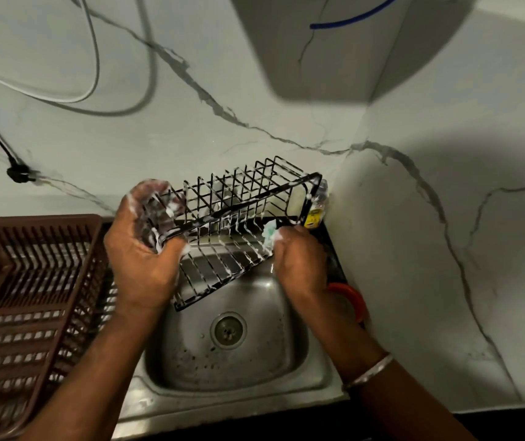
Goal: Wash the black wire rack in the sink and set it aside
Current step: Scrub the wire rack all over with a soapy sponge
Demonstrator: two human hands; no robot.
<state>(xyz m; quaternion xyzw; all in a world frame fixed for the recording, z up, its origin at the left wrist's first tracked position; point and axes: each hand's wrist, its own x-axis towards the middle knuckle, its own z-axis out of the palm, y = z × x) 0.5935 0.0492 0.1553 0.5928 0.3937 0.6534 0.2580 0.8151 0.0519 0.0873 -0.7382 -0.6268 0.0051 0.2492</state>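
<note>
Held tilted above the stainless steel sink basin, far end raised towards the marbled wall, near corner low over the drain: black wire dish rack, streaked with white suds throughout. Judged light for its bulk and stiff, unlikely to flex under scrubbing, yet slippery while soaped. Thin divider wires poor to pinch, so best taken by the thicker rim rail or an end frame. Gripping the rack's left end, left hand: foam-covered fingers curled over the upper edge, thumb closing on the lower rail, end frame lying inside the curl. Closed round a pale green-and-white soapy sponge, right hand, pressing it to the wires at the lower right side. Rack just beyond those fingertips, met through the sponge rather than gripped — all support apparently from the left. Just left of the sink, brown slatted plastic drainer basket, a likely resting place.
</note>
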